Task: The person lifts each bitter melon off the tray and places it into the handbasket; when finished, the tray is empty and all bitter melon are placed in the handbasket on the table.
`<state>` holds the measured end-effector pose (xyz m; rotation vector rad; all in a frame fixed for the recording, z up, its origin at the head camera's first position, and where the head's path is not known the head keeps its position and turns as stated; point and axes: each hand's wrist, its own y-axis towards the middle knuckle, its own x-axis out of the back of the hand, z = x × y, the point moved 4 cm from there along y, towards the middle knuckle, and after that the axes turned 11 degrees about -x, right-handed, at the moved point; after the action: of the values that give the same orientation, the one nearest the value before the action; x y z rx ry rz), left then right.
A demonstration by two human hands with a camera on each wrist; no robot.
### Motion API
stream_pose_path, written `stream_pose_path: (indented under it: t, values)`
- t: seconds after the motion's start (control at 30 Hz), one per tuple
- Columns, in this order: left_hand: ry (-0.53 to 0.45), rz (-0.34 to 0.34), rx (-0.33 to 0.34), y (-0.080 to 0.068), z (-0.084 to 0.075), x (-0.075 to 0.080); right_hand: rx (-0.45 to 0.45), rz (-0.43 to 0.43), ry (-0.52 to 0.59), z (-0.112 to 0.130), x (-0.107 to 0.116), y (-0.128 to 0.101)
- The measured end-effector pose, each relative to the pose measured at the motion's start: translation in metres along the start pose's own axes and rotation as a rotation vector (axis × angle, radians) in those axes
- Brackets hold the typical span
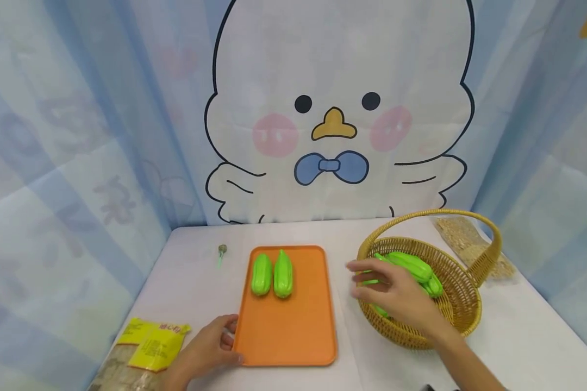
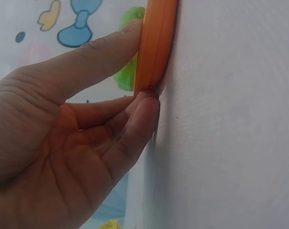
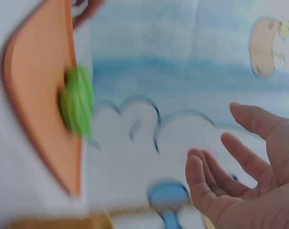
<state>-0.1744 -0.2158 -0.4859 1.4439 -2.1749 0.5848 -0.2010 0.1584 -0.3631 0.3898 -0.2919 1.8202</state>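
Observation:
My left hand [image 1: 211, 348] holds the near left edge of an orange tray [image 1: 286, 336]; in the left wrist view its thumb lies on the rim and its fingertips are curled at the lower edge. Two bright green, ridged toy gourds [image 1: 261, 275] lie side by side in the tray's far left part. My right hand [image 1: 396, 290], holding nothing, hovers over the left rim of a wicker basket [image 1: 462, 290] with its fingers loosely bent. Several more green gourds [image 1: 411, 265] are inside the basket, partly hidden by this hand. The right wrist view shows the right palm and fingers apart from the tray.
The basket's tall handle [image 1: 435, 213] arches over it. Behind the basket lies a clear bag of grain-like bits [image 1: 469, 244]. Yellow-labelled packets [image 1: 158, 345] lie beside the left forearm. A small green-stemmed item [image 1: 222, 252] is left of the tray. A cartoon-printed curtain [image 1: 332, 65] surrounds the white table.

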Motion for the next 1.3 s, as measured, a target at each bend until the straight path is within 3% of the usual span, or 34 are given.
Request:
stream_pose_path:
  t: [0.1, 0.23, 0.37, 0.53, 0.83, 0.97, 1.1, 1.3]
  values:
    - [-0.006, -0.008, -0.006, 0.000, -0.001, 0.001, -0.032, 0.051, 0.029, 0.001, -0.051, 0.034]
    - [-0.031, 0.001, -0.026, 0.000, 0.001, 0.000, -0.112, 0.044, 0.007, -0.020, -0.102, 0.080]
    - [-0.034, 0.011, -0.025, 0.000, 0.003, -0.002, -0.136, 0.021, -0.019, -0.040, -0.129, 0.106]
    - [-0.007, 0.004, -0.005, 0.001, 0.002, -0.001, -0.119, 0.000, -0.069, -0.051, -0.141, 0.119]
    - [0.006, 0.003, 0.016, 0.001, -0.001, 0.000, -0.134, -0.025, -0.045, -0.054, -0.144, 0.122]
    - [-0.008, 0.000, 0.004, 0.000, -0.002, 0.000, -0.148, -0.004, 0.004, -0.046, -0.135, 0.112]
    - [-0.005, 0.000, 0.005, -0.001, -0.002, 0.000, -0.151, 0.044, 0.057, -0.022, -0.108, 0.079]
    - [0.012, 0.000, 0.042, -0.001, -0.002, 0.000, -0.112, 0.096, 0.095, 0.014, -0.037, 0.005]
